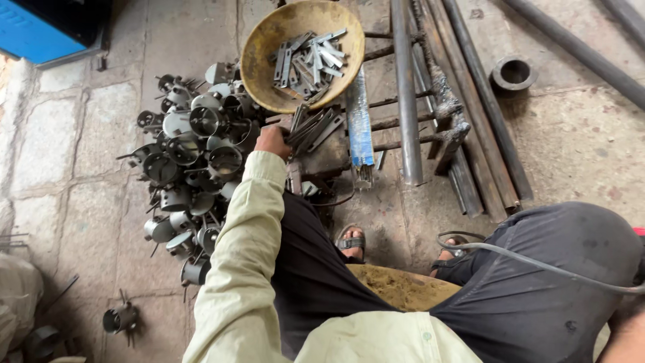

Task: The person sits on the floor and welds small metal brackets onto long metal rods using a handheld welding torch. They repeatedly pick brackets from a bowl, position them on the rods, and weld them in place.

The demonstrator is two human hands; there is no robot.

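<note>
Reaching forward past the knee, the left hand closes its fingers around a bundle of flat metal strips, the strips fanning out from the fist toward the yellow pan. That pan sits just beyond the hand and holds a loose heap of shorter flat strips. Directly on the hand's left side lies a big pile of round metal cups with welded legs, touching one another; one stray cup lies well apart from the pile, nearer the person. On the hand's other side, just beside the held bundle, a blue-sided bar rests on the stone floor, and beyond it a welded rod frame and long steel pipes run away from the pan. A short pipe ring stands beyond those pipes. The pale sleeve leads back from the hand. At the lower right corner only a forearm shows; the right hand is out of sight, so its grip cannot be told. A grey cable crosses the dark trouser knee.
</note>
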